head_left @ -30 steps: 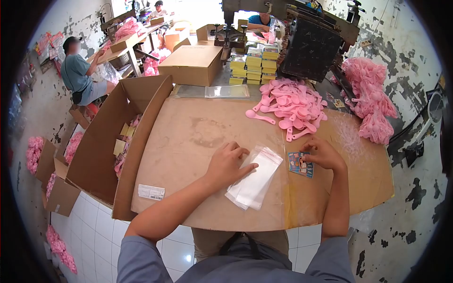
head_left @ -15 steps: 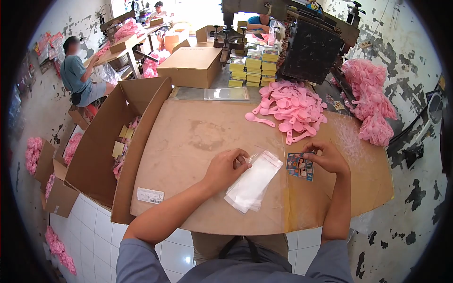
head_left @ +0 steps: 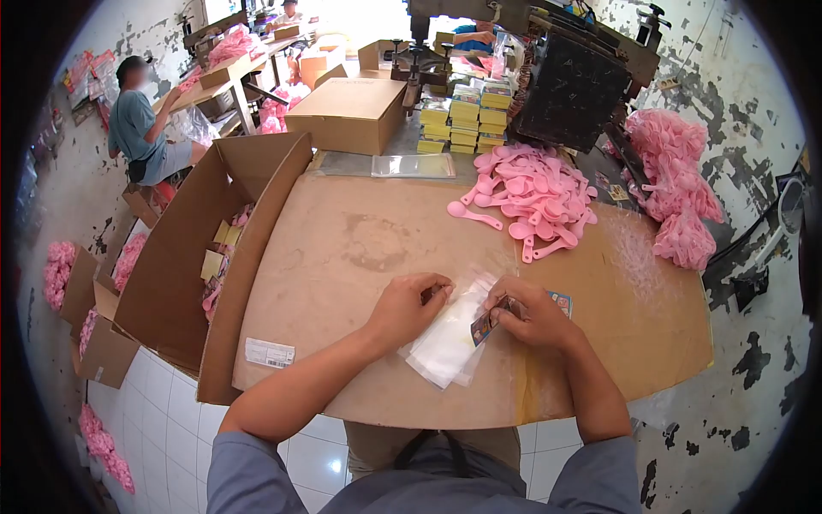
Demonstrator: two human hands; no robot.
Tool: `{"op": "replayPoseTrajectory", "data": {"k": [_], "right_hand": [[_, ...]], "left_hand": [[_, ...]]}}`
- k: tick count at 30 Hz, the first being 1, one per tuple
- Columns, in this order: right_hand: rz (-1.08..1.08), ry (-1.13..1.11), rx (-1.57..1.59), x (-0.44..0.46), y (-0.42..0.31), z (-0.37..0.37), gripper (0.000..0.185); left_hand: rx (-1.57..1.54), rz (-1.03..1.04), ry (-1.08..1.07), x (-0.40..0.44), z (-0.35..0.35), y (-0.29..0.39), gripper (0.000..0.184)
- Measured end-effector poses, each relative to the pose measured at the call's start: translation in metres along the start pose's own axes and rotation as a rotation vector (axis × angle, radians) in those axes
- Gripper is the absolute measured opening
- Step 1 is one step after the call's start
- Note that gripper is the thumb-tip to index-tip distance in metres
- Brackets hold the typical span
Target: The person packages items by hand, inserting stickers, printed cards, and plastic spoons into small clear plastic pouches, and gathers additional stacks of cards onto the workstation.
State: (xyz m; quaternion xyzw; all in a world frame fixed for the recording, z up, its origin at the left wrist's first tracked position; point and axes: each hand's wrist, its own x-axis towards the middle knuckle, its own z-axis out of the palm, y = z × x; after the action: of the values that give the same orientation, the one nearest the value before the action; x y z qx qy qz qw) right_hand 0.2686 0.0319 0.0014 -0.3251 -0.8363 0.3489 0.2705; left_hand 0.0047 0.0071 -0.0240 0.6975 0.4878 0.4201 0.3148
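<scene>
A few clear plastic bags (head_left: 441, 347) lie fanned on the cardboard-covered tabletop in front of me. My left hand (head_left: 409, 307) is closed in a pinch at the upper left edge of the top bag. Over the bags' right side is my right hand (head_left: 533, 315), with a small printed card (head_left: 484, 329) between thumb and fingers. That card slants over the bags, partly covered by the fingers. Another printed card (head_left: 562, 301) shows on the table just behind my right hand, mostly hidden by it.
Pink plastic spoons (head_left: 539, 193) are heaped beyond my right hand. Stacked yellow-edged cards (head_left: 465, 116) stand at the back beside a dark machine (head_left: 569, 86). An open carton (head_left: 257, 283) borders the left side, a closed box (head_left: 347, 107) behind it. A person (head_left: 141, 128) sits far left.
My right hand has moved left with a card, from the table's right part to over the bags. One card stays behind on the table. My left hand has hardly moved.
</scene>
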Motion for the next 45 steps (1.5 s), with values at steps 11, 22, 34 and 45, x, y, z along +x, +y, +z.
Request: {"op": "replayPoseTrajectory", "data": {"k": [11, 22, 34, 45], "right_hand": [[-0.090, 0.030, -0.089, 0.001, -0.002, 0.005, 0.020], [0.062, -0.018, 0.028, 0.000, -0.005, 0.005, 0.023], [0.083, -0.043, -0.024, 0.000, -0.008, 0.002, 0.015], [-0.009, 0.007, -0.088, 0.001, -0.001, 0.006, 0.024]], "left_hand": [[0.021, 0.060, -0.015, 0.000, -0.001, 0.004, 0.011], [-0.095, -0.077, -0.012, 0.002, -0.006, 0.002, 0.009], [-0.438, -0.210, 0.000, 0.008, -0.010, -0.004, 0.016], [-0.677, -0.297, -0.124, 0.013, -0.014, -0.005, 0.017]]}}
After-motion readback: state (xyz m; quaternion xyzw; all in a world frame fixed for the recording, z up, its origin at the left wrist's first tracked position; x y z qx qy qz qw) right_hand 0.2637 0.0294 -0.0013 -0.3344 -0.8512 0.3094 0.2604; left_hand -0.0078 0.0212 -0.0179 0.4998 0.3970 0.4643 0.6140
